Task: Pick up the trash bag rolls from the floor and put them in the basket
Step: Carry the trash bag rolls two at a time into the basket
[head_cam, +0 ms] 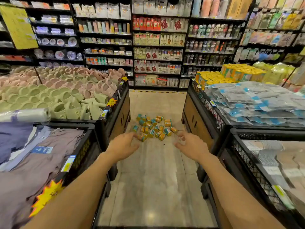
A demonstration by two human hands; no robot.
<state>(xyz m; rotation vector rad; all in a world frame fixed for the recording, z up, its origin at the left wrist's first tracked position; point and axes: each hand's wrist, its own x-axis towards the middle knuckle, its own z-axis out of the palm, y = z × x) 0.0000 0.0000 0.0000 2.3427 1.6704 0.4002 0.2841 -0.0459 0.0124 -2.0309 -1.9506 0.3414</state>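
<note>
Trash bag rolls (152,128) lying scattered at 12 o'clock; left hand (123,147) and right hand (192,146) reaching, both spread wide, empty; crouch-and-grab coming next.

Pale tiled floor (156,176) runs down the aisle between the black display bins, glossy, catching a light glare near the bottom. On it, a loose heap of small teal-and-orange trash bag rolls (152,128), lying on their sides, many touching, a few strays at the edges. Just beside the heap, a tiny dark speck (163,144), possibly debris. A yellow-black striped line (156,91) crosses the far end
</note>
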